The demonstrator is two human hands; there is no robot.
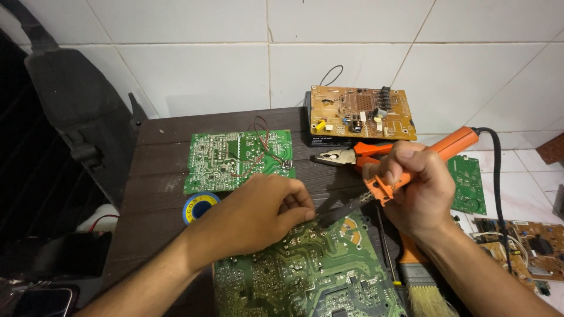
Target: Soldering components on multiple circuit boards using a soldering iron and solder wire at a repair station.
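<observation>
right hand point(414, 188) clenched round orange soldering iron point(411, 167), tip at left hand point(264, 211) fingertips pinched on green circuit board point(305, 270)

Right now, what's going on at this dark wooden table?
A person is soldering. The right hand grips an orange-handled soldering iron, its dark tip angled down to the large green circuit board at the table's near edge. The left hand rests on that board, fingertips pinched beside the tip. A smaller green circuit board, a blue solder spool and orange-handled pliers lie behind.
</observation>
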